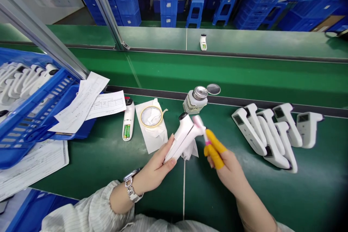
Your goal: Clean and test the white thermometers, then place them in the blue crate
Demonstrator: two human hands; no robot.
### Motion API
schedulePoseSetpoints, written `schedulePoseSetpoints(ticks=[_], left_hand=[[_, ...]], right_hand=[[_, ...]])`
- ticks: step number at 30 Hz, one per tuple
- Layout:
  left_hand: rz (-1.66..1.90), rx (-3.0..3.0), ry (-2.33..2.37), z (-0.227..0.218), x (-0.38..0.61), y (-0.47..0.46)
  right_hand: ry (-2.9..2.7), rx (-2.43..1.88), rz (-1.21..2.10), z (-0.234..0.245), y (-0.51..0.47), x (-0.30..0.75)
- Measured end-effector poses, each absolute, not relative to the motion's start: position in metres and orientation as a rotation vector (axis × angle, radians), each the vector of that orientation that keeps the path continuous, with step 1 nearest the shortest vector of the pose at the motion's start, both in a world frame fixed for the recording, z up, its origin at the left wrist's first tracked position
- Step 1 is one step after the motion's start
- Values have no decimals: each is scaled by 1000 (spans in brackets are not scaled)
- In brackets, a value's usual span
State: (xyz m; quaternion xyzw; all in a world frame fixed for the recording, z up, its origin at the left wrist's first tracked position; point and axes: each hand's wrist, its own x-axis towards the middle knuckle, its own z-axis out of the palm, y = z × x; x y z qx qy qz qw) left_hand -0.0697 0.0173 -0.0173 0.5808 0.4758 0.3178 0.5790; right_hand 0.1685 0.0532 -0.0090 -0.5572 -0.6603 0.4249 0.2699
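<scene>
My left hand (159, 165) is closed around two white handheld thermometers (181, 136), held side by side and tilted up to the right. Yellow finger cots (216, 146) cover fingers of my right hand (230, 170), which grips a toothbrush (199, 122). The brush head is motion-blurred and lies at the head end of the thermometers; exact contact cannot be made out. Beneath them a crumpled white tissue (191, 151) rests on the green bench. Behind stands a dispenser bottle (192, 104) with its metal lid flipped up.
Several white thermometers (272, 137) lie grouped at the right. Left are a tape roll (160, 121) on paper, a thermometer (128, 116) with green batteries exposed, paper sheets (104, 105) and a blue basket (32, 112) of thermometers. Another thermometer (203, 42) stands beyond.
</scene>
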Motion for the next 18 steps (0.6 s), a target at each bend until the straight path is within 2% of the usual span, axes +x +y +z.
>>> schedulePoseSetpoints(ticks=[3, 9, 14, 18], left_hand=[[751, 1453, 1045, -14, -70, 16], [797, 1653, 1061, -13, -69, 14], [739, 2317, 1231, -13, -68, 22], [560, 2973, 1179, 9, -78, 46]], right_hand=[[-1555, -1691, 937, -17, 61, 183], [-1704, -1637, 610, -15, 65, 184], [-1561, -1464, 1084, -22, 58, 175], [-1495, -1445, 1124, -32, 57, 176]])
